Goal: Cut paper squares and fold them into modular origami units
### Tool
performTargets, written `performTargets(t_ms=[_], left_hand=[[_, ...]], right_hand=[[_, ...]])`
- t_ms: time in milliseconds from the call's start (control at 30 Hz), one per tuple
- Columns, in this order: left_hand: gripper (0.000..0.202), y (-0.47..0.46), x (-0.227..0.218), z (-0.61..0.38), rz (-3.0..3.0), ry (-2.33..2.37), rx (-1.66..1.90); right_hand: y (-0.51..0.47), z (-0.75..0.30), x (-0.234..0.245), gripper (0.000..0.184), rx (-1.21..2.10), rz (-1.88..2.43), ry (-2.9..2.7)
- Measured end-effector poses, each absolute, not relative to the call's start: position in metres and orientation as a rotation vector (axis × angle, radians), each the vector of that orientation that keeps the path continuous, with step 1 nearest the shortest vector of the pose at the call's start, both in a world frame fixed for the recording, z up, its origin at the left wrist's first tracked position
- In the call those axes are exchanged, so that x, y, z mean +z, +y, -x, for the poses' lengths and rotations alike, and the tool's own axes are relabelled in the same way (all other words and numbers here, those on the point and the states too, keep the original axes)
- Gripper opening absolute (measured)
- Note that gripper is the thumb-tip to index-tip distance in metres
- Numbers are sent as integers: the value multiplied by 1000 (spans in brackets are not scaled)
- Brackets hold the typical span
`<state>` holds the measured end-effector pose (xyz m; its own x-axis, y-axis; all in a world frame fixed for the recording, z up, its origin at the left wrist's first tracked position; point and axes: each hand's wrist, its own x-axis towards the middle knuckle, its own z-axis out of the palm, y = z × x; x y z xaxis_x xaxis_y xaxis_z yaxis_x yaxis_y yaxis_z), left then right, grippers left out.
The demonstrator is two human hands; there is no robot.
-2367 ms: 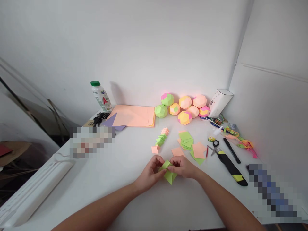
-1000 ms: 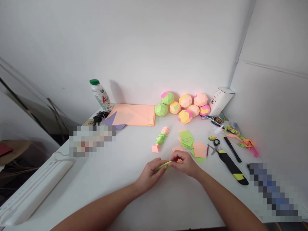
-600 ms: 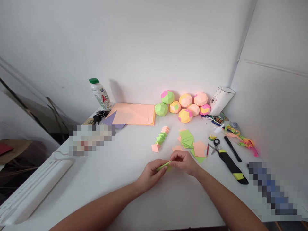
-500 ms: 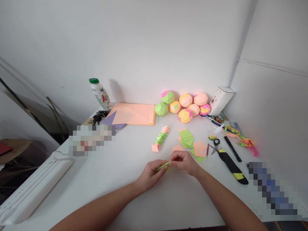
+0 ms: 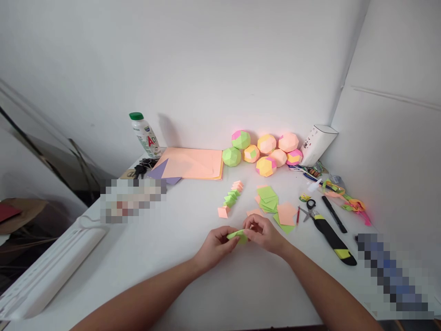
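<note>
A small piece of green paper (image 5: 237,235) is held over the front middle of the table. My left hand (image 5: 216,246) is closed on its left side, with thumb and fingers pinching it. My right hand (image 5: 263,234) is closed at its right end, and its fingertips hide part of the paper. Just beyond my hands lies a row of folded paper pieces (image 5: 231,198), orange and green. Behind my right hand are loose green paper squares (image 5: 268,198) and an orange paper square (image 5: 286,214).
Several faceted paper balls (image 5: 266,166) stand by the wall, beside orange paper sheets (image 5: 193,164). To the right lie scissors (image 5: 310,204), a utility knife (image 5: 334,241) and a black pen-like tool (image 5: 334,214). A white bottle (image 5: 146,138) stands at the back left.
The green paper has tilted so that more of its face shows. My fingers have shifted slightly on it; the other things on the table lie as before.
</note>
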<state>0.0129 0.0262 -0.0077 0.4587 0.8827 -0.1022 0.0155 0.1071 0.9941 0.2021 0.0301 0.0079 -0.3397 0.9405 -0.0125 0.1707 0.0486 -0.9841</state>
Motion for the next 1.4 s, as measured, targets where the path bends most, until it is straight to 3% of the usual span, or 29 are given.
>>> performTargets(t_ms=[167,933,1400], left_hand=[[29,28,-11,-15,-1227,850,729],[32,28,-9,-15,-1189,958,805],[22,27,-11,-12,-1289,984,885]], right_hand=[[29,-200,8,19,1260,1132,-1802],[29,-203,11,24,1409,1160,-1645],[31,-205,12,26,1468,1158,-1595]])
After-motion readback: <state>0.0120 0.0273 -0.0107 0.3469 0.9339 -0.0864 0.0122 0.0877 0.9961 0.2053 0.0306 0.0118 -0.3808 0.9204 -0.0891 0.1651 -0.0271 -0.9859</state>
